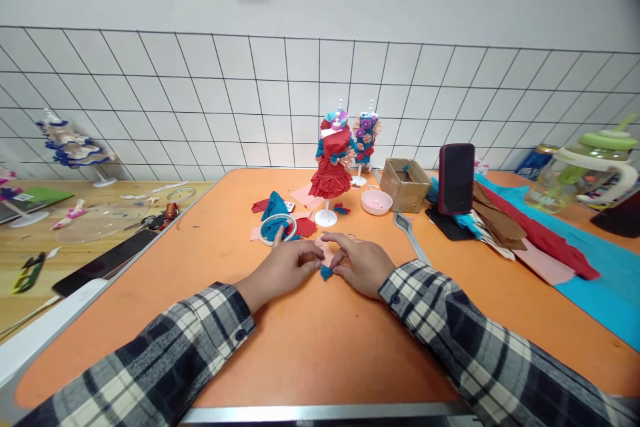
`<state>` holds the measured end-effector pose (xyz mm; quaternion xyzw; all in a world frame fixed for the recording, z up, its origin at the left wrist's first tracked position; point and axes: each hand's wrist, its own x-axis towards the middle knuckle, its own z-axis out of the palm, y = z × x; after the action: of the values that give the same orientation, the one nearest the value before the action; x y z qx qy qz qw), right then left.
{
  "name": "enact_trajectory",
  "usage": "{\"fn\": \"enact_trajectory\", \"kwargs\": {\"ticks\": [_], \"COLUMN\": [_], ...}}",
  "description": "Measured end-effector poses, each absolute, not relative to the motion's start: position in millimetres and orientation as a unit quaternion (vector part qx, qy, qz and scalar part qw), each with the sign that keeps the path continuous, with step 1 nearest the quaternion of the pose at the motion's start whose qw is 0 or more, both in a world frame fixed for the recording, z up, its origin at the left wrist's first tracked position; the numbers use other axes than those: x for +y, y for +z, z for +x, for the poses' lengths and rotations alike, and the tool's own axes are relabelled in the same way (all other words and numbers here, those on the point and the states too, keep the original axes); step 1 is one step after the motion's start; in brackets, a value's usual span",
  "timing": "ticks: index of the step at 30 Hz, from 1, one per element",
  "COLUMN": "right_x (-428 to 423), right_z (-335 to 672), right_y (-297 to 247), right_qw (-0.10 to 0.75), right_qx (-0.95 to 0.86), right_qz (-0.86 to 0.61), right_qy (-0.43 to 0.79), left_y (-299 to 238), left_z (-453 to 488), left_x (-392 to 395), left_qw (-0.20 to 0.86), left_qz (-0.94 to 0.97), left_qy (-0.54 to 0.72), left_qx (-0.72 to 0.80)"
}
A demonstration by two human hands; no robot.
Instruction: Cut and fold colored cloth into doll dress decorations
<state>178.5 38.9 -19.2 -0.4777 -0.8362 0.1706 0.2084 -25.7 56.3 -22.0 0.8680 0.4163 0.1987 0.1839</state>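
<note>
In front of a dressed mini mannequin (331,163), both hands meet over a small blue crepe-paper piece (326,273). A pale pink paper piece (326,252) lies between the fingers, just beyond it. My left hand (286,268) has thumb and bent fingers closed in at the blue piece's left side, while its index finger points toward a white ring-shaped roll (263,231). From the right, my right hand (364,267) closes thumb and fingers at the blue piece's other edge, with its index finger arched over the pink paper. The exact contact is partly hidden by the fingers.
Blue paper (275,205) stands by the ring. Behind are a pink bowl (377,201), a cardboard box (405,187) and a second mannequin (367,137). Grey-handled scissors (411,235), an upright phone (456,179), coloured paper sheets (540,233) and a jug (580,173) are rightward.
</note>
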Motion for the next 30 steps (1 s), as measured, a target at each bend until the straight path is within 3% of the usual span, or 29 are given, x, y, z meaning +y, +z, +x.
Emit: {"fn": "enact_trajectory", "kwargs": {"ticks": [7, 15, 30], "right_x": [40.4, 41.5, 39.4], "right_z": [176.1, 176.2, 173.9], "right_y": [-21.6, -20.9, -29.8], "right_qw": [0.193, 0.203, 0.244], "right_qx": [-0.835, -0.812, -0.813], "right_qz": [-0.479, -0.5, -0.489], "right_qy": [0.19, 0.222, 0.198], "left_y": [-25.4, -9.9, -15.4], "left_z": [-24.6, -12.7, -17.7], "left_x": [56.2, 33.9, 42.4], "left_qw": [0.159, -0.009, 0.049], "left_qz": [0.877, 0.868, 0.899], "left_qy": [0.189, 0.205, 0.17], "left_qx": [0.413, 0.451, 0.401]}}
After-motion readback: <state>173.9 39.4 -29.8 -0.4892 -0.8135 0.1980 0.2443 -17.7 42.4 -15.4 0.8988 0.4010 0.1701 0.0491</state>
